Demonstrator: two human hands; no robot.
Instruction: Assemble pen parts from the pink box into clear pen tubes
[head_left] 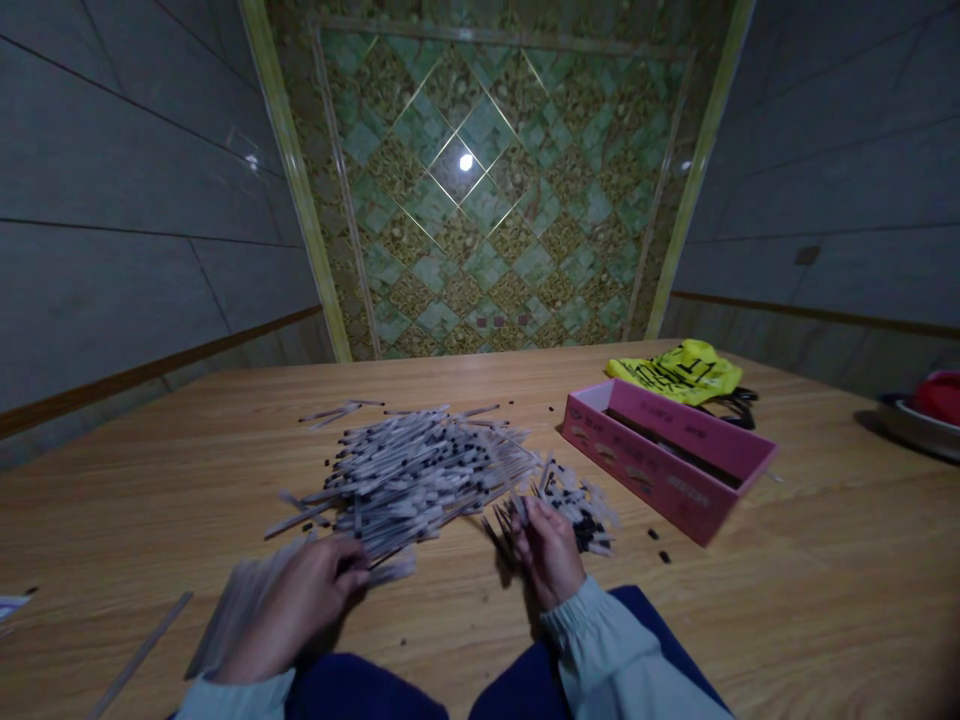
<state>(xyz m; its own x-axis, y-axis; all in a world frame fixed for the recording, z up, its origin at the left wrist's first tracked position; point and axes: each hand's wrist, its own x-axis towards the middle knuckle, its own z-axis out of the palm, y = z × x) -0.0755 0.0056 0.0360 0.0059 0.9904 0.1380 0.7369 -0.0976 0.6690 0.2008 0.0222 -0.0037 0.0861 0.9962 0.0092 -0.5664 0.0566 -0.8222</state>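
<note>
A large pile of thin translucent sticks with black ends (420,470) lies in the middle of the wooden table. My right hand (546,545), at the pile's near right, has its fingers closed round several thin dark-tipped sticks that point up and left. Beside it lies a smaller heap of short clear and black pieces (581,500). My left hand (322,585) is at the near left edge of the pile, blurred, fingers curled; whatever is between them is too smeared to make out. Under and left of that forearm lies a row of clear sticks (238,600).
An open pink box (660,465) stands at the right, with a yellow bag (679,370) behind it. A bowl with something red (930,425) is at the far right. A long strip (142,655) lies near left.
</note>
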